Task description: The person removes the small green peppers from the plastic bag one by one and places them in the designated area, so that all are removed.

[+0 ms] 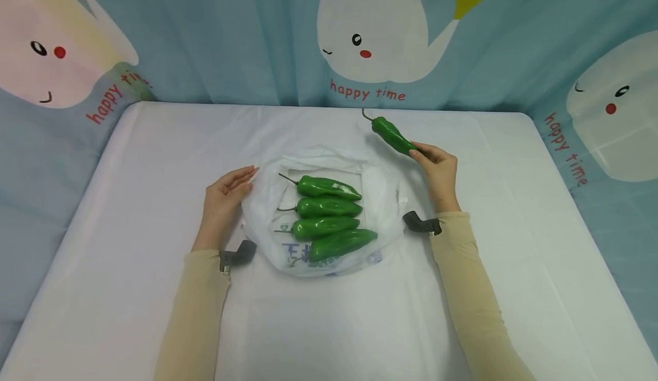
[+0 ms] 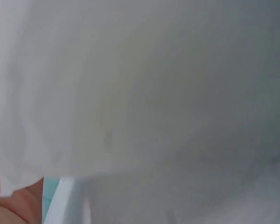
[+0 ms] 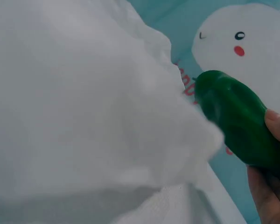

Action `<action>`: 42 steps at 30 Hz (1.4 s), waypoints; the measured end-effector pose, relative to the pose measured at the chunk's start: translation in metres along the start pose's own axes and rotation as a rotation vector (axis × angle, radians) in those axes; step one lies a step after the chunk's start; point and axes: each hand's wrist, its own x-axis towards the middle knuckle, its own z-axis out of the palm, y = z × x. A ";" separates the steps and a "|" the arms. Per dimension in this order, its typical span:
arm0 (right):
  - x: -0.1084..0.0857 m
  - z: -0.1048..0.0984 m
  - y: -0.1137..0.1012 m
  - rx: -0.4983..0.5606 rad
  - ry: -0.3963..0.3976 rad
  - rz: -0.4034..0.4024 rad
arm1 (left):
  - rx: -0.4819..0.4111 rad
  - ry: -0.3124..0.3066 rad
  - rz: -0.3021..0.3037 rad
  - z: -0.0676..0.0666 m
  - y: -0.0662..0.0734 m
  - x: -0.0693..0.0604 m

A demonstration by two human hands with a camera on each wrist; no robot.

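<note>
A white plastic bag (image 1: 380,198) lies spread on the table with its mouth rolled back. Several green peppers (image 1: 329,207) rest inside in a column, most stems to the left. My right hand (image 1: 439,172) pinches another green pepper (image 1: 392,135) by its tip, up and right of the bag, stem pointing away; the right wrist view shows this pepper (image 3: 238,119) too. At the bag's left edge is my left hand (image 1: 225,201), fingers extended beside the plastic; whether it grips the plastic I cannot tell. The bag (image 2: 130,93) fills most of the left wrist view.
The white table (image 1: 329,324) extends around the bag. Behind it and at the sides hangs a blue curtain (image 1: 247,44) with whale prints. A small black device is strapped at each wrist, close to the bag's sides.
</note>
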 end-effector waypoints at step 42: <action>0.001 -0.002 0.013 -0.369 -0.022 0.123 | 0.046 0.007 -0.030 0.000 -0.001 0.001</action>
